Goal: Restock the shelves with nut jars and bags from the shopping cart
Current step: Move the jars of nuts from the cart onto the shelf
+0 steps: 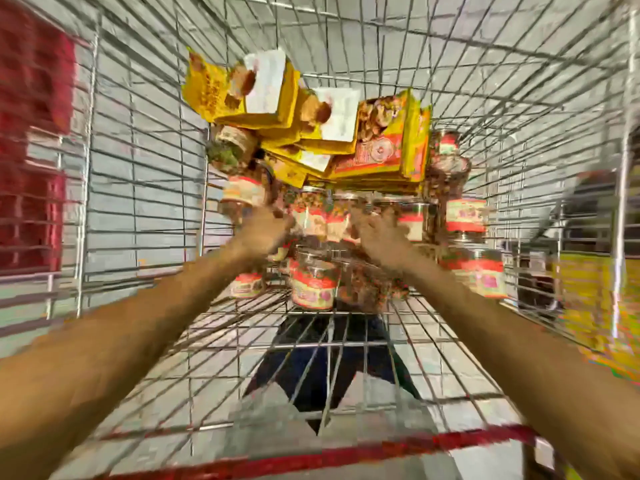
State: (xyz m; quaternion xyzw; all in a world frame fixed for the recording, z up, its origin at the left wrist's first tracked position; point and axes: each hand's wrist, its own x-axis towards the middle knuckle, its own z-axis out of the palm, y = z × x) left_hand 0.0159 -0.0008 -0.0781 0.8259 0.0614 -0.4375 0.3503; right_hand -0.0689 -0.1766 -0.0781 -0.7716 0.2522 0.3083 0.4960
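Wire cart [381, 446], grey floor [114, 216] beneath, blurred. Left hand [265, 232] and right hand [379, 237] are placed among jars [313, 289] at the far end, under bags [377, 143]; grip cannot be told. Picking step judged underway; next, jars must be clasped and lifted out.

Nothing I can read, the frame is too blurred. The jars [313, 285] between and just below my left hand [265, 233] and right hand [381, 237] carry red-and-white labels with smeared print. The yellow bags [381, 147] piled beyond both hands show red panels and a round emblem, lettering illegible. White patches on the farther bags are unreadable too.
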